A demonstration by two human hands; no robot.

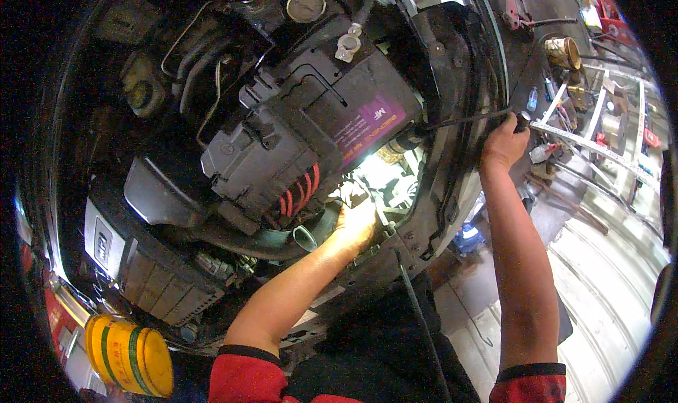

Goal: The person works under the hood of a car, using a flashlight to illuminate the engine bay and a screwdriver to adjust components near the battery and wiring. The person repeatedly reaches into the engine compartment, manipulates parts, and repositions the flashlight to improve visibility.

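My left hand (pixel 355 221) reaches down into a brightly lit gap in a car's engine bay, beside the battery (pixel 381 99). Glare and the surrounding parts hide its fingers, so I cannot make out what they touch. At the fender side, my right hand (pixel 504 147) is closed around the dark handle of a long thin bar (pixel 470 120). The bar runs leftward across the bay's edge toward a dark round part (pixel 406 140) next to the battery. What its far end touches is unclear.
A grey fuse box cover (pixel 261 156) with red corrugated tubing (pixel 300 191) lies left of the gap. A black hose (pixel 254 240) curves below it. A yellow bucket (pixel 131 353) stands at lower left. At right are a metal frame (pixel 600 145), a rusty can (pixel 563 52) and a blue container (pixel 467 239).
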